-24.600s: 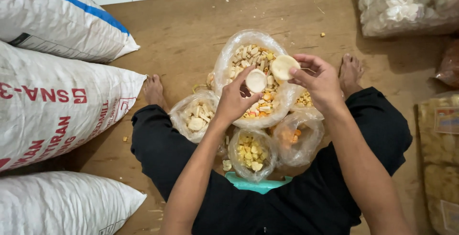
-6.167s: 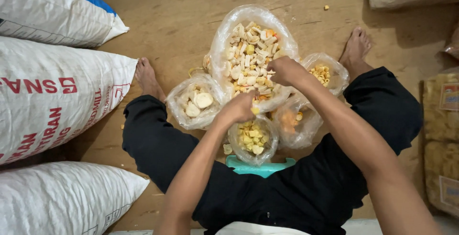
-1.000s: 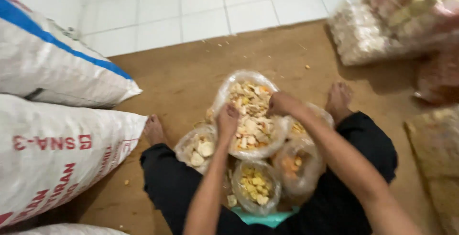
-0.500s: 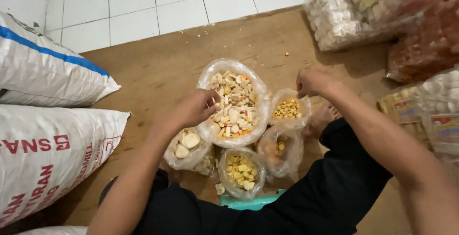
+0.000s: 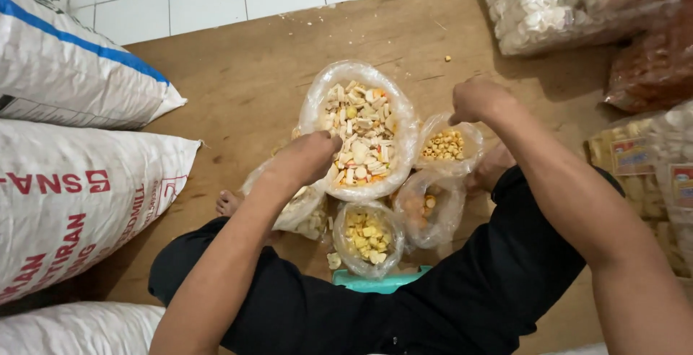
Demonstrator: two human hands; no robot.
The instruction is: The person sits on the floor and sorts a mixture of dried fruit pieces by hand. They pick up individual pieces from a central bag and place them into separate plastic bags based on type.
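Small bag of yellow cubes [image 5: 367, 234] sits closest, then the left hand [image 5: 307, 159] with fingers curled onto the big mixed-cracker bag's [image 5: 361, 133] rim, right hand [image 5: 476, 99] fingers pinched shut just above the little ring-snack bag [image 5: 445, 144], white sacks [image 5: 68, 182] off left.

I see cream, white and orange crackers [image 5: 361, 138] in a clear bag [image 5: 401, 120], yellow pieces [image 5: 367, 234] in another, white sacks [image 5: 79, 196] with red lettering and a blue stripe, black trousers [image 5: 462, 304].
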